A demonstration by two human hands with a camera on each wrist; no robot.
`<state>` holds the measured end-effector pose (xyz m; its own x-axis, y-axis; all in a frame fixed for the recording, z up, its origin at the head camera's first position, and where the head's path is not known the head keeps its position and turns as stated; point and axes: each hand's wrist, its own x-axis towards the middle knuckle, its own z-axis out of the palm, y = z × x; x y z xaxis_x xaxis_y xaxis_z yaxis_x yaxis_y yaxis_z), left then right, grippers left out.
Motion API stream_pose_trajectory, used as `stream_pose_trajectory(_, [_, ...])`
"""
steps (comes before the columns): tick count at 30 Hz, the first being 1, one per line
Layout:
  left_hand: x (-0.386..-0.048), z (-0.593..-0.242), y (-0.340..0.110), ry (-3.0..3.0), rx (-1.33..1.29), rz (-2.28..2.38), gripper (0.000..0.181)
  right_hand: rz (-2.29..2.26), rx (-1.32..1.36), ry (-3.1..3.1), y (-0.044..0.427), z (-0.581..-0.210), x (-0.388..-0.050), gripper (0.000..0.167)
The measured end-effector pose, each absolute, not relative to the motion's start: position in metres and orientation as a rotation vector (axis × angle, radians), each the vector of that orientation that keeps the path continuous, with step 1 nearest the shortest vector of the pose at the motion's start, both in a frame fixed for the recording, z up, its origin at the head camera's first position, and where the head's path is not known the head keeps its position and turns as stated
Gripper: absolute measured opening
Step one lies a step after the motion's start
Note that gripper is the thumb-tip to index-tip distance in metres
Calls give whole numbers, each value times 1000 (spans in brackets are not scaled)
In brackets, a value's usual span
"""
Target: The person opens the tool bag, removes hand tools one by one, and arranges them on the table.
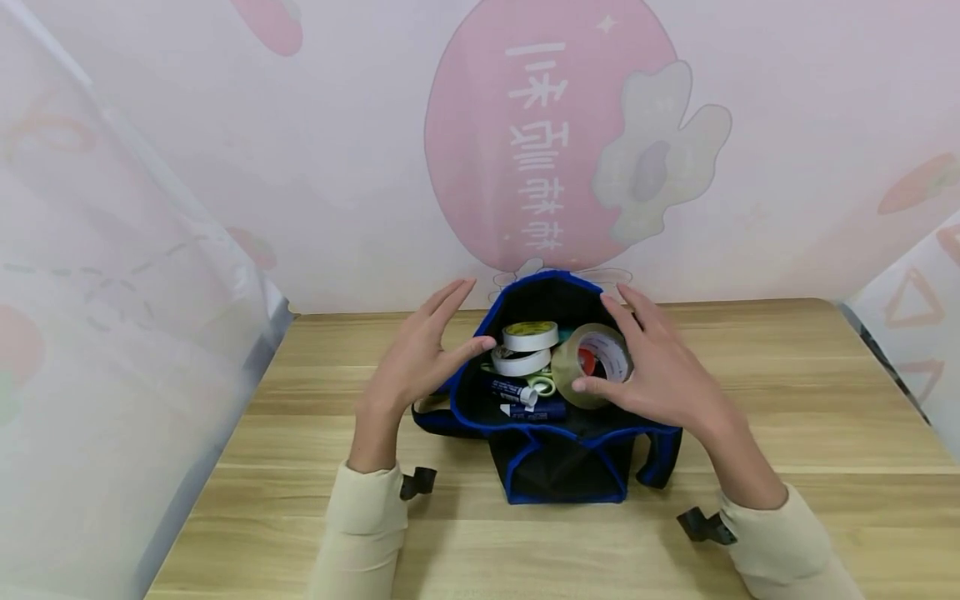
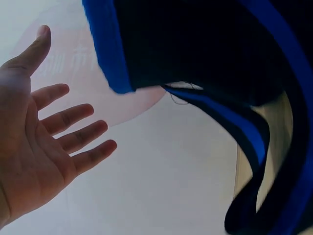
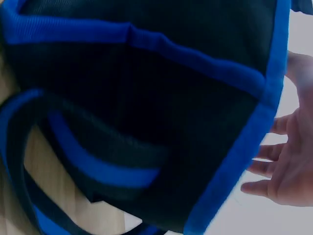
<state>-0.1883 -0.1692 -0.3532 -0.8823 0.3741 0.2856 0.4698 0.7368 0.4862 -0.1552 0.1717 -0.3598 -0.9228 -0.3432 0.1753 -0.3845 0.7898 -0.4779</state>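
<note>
A black fabric bag with blue trim (image 1: 566,471) stands with its mouth spread wide. Inside lie a wide roll of clear-brown packing tape (image 1: 568,375), two white tape rolls (image 1: 531,342), two dark blue tubes (image 1: 546,411) and a light green ring-shaped handle (image 1: 542,386). My left hand (image 1: 408,362) is beside the bag's left rim, fingers extended, thumb tip near the edge. At the right rim, my right hand (image 1: 663,375) has its fingers spread, with the thumb in front of the packing tape. Both palms look bare in the left wrist and right wrist views.
The bag rests on a wooden table (image 1: 787,400). Its straps (image 1: 660,458) loop out at both sides. Behind the table hangs a pale printed sheet (image 1: 360,167), and more sheeting stands at left and right.
</note>
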Motion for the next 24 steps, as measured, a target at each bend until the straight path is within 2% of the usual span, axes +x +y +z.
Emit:
stream_pose_trajectory(7, [-194, -354, -160, -2696, -716, -954, 75, 909, 639, -2907, 164, -363, -157, 110])
stream_pose_trajectory(16, [-197, -362, -165, -2682, -823, -1020, 61, 977, 727, -2801, 167, -370, -159, 85])
stream_pose_trajectory(24, [-201, -372, -169, -2692, -863, -1101, 53, 1067, 768, -2783, 178, -379, -165, 71])
